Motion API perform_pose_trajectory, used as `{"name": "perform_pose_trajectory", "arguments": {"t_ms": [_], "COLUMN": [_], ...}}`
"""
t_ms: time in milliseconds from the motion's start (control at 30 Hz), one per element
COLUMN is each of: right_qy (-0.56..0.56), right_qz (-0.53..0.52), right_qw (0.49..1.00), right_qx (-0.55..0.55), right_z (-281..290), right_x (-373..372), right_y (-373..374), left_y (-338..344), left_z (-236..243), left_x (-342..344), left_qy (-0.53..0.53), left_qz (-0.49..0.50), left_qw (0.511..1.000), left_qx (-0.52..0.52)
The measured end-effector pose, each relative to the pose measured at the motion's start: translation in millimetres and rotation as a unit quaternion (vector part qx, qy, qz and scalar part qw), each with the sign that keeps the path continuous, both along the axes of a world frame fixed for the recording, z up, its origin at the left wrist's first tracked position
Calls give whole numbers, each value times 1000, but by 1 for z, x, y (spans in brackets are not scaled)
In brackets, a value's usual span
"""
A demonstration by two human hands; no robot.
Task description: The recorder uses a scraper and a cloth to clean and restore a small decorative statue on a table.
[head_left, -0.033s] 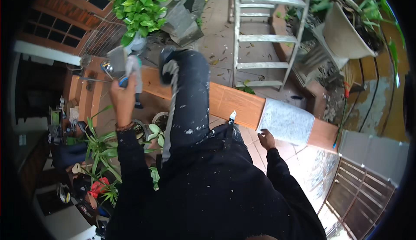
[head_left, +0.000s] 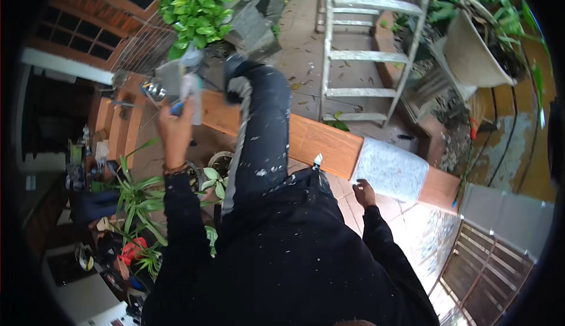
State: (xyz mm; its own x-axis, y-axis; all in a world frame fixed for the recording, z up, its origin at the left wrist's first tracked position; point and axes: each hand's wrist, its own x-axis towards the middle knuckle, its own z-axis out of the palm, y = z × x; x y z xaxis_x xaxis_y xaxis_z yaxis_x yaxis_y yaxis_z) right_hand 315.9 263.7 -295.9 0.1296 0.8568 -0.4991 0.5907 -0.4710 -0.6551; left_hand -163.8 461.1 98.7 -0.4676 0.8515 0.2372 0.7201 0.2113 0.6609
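Note:
My left hand (head_left: 175, 130), at the far left end of the wooden bench (head_left: 321, 143), is closed round a scraper with a blue handle and a wide grey blade (head_left: 170, 80). Motion blurs the blade. Beside it stand a shiny round metal container (head_left: 153, 89) and a pale upright thing (head_left: 196, 99), too smeared to name. My right hand (head_left: 364, 194) hangs at the near edge of a speckled grey-white sheet (head_left: 391, 169) lying on the bench. Its fingers are loosely bent and apart, with nothing visible in them; whether it touches the sheet I cannot tell.
A white-stained ladder (head_left: 362, 56) stands beyond the bench. Leafy plants (head_left: 197, 9) and a large planter (head_left: 474, 49) flank it. My paint-spotted leg (head_left: 263, 129) extends across the bench. Potted plants (head_left: 138, 199) stand near my left arm, and a barred metal gate (head_left: 485, 261) is at right.
The view has shifted slightly. My left hand and the scraper have moved a little to the right, baring more of the metal container. My right hand stays beside the sheet.

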Motion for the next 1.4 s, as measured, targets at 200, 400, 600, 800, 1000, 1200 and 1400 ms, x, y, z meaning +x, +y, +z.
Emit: {"name": "perform_pose_trajectory", "arguments": {"t_ms": [200, 400, 600, 800, 1000, 1200, 1400], "right_qy": [-6, -16, -14, -7, 44, -6, -27], "right_qz": [-57, -114, -158, -43, -43, -62, -176], "right_qw": [998, 991, 982, 993, 991, 983, 968], "right_qx": [-4, -69, -100, -111, -122, -173, -179], "right_z": [-7, -9, 21, 20, 40, 52, 52], "right_x": [-2, -14, -68, -136, -190, -187, -154], "right_y": [-1, 38, 178, 339, 497, 489, 374], "left_y": [49, 147, 298, 417, 455, 488, 527], "left_z": [-49, -84, -181, -286, -341, -321, -320], "left_x": [26, 40, 21, 1, -41, -85, -94], "left_qy": [-25, -31, -21, -6, -50, 24, 30], "left_qz": [-116, -170, -226, -341, -327, -336, -316], "left_qw": [991, 963, 923, 843, 823, 772, 756], "left_qx": [-60, -204, -312, -415, -462, -540, -572]}}
